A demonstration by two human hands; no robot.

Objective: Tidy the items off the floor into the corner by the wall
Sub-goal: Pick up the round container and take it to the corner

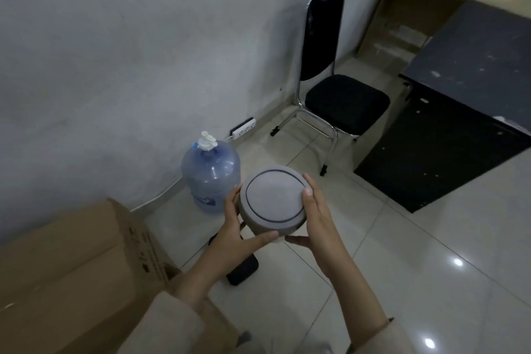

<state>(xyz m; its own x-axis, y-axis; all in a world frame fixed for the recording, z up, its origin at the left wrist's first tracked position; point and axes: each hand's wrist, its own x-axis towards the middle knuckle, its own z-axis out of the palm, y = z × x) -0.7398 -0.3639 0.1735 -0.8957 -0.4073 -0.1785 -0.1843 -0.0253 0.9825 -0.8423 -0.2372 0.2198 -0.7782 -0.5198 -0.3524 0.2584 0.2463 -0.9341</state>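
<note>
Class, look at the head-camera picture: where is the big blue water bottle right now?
The water bottle stands upright on the floor against the wall, left of centre, between the cardboard box and the power strip, just behind the round grey container.

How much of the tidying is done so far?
Already by the wall: the water jug and the cardboard box. In hand: both the left hand and right hand hold a round grey container. Left: a dark object on the floor.

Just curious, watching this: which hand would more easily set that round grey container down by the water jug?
Probably the left hand: it grips the round grey container on the side facing the water jug; the right hand is farther.
</note>
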